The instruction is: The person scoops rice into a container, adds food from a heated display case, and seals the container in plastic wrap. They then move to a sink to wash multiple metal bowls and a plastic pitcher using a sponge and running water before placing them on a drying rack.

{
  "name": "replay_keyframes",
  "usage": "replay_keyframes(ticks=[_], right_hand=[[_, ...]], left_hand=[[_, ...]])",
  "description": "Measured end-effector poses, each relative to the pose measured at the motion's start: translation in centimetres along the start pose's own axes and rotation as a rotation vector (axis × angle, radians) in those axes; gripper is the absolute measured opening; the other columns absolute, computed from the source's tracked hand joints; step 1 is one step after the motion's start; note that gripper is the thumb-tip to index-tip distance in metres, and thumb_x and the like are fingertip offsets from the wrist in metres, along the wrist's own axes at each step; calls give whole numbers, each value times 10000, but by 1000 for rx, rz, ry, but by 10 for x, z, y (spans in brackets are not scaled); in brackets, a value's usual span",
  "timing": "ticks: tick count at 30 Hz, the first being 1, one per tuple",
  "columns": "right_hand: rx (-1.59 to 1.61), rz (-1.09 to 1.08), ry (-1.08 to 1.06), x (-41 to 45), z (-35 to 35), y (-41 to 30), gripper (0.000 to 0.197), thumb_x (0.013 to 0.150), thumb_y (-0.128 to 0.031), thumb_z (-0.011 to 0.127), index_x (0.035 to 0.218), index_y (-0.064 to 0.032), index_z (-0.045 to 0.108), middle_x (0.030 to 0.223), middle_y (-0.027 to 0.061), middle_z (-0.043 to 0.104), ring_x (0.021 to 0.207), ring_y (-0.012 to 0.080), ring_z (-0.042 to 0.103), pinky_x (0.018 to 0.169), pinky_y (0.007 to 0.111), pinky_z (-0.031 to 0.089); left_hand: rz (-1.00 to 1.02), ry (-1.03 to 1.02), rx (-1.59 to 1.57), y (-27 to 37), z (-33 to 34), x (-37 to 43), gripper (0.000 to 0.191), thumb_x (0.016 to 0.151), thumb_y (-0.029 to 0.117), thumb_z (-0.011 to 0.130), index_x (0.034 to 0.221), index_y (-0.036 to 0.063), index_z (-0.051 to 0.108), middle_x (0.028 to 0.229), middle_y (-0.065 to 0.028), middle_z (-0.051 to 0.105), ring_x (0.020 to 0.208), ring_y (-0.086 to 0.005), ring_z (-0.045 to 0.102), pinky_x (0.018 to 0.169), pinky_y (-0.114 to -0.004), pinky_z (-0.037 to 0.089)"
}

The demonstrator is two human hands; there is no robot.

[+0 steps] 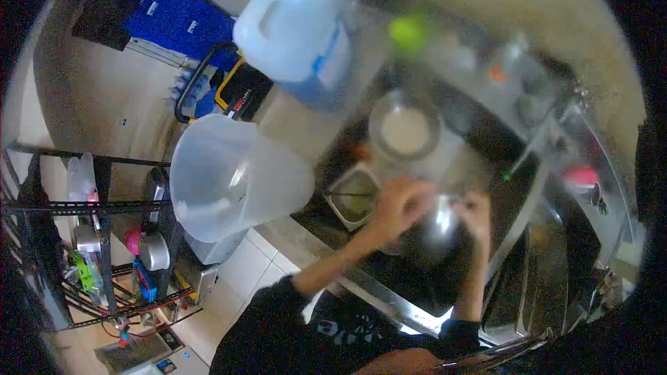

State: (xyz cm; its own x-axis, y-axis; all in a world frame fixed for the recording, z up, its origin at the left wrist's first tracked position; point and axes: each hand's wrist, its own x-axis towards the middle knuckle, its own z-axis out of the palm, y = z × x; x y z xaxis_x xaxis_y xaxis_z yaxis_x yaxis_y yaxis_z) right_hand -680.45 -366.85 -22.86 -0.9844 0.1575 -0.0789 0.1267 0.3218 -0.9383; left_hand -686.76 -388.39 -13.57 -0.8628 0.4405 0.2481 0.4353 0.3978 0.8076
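Observation:
Both of my hands meet at a shiny metal vessel (444, 219) over the dark worktop. My left hand (405, 205) is at its left side with the fingers bent; my right hand (474, 211) touches or nearly touches its right rim. Blur hides the exact grip of each. Just beyond them stands a round bowl (405, 130) with pale contents. A squarish container (354, 195) with greenish contents lies left of my left hand.
A large translucent plastic bucket (239, 182) and a big plastic jug with a blue cap (297, 36) stand to the left. A wire rack (104, 208) holds pots at lower left. A sink (547, 265) lies to the right, with a pink item (582, 177) beyond.

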Motion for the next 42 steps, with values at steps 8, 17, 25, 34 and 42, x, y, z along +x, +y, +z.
replay_keyframes(ticks=[8, 17, 25, 34, 42], right_hand=[[9, 189, 384, -12, 1, -115, 351, 702, -257, 718, 528, -37, 506, 511, -51, 424, 491, 50, 328, 443, 222, 245], [53, 68, 948, -127, -72, -168, 293, 805, -221, 601, 586, -41, 527, 582, -48, 453, 564, 52, 369, 495, 198, 254], [374, 77, 1556, -181, -79, -219, 405, 821, -363, 497, 943, 17, 563, 886, 110, 531, 819, 214, 499, 741, 351, 408], [-12, -153, 373, -114, 3, -248, 180, 599, -48, 674, 755, -47, 583, 716, 54, 604, 647, 142, 560, 599, 273, 428], [-608, -1160, -586, 9, 280, -233, 247, 689, -274, 602, 890, -149, 530, 895, -10, 544, 861, 188, 514, 716, 362, 406]], left_hand=[[-150, 535, 1099, -2, -331, -76, 569, 794, 291, 534, 1247, -16, 378, 1064, -186, 553, 870, -268, 573, 766, -356, 439], [-365, -424, 457, 41, -251, -79, 561, 747, 164, 508, 1275, 44, 363, 1044, -198, 555, 947, -309, 544, 822, -372, 426], [-589, -707, -202, 11, -22, 34, 549, 733, 55, 465, 1260, -5, 325, 1142, -157, 476, 852, -199, 574, 482, -323, 501], [-649, -270, -356, -72, 128, -26, 516, 776, 80, 499, 1248, -17, 313, 1222, -152, 416, 904, -237, 557, 666, -346, 508], [-42, -166, -41, -171, 148, -78, 481, 797, 99, 513, 1234, -3, 341, 1220, -153, 426, 933, -240, 549, 758, -356, 489]])
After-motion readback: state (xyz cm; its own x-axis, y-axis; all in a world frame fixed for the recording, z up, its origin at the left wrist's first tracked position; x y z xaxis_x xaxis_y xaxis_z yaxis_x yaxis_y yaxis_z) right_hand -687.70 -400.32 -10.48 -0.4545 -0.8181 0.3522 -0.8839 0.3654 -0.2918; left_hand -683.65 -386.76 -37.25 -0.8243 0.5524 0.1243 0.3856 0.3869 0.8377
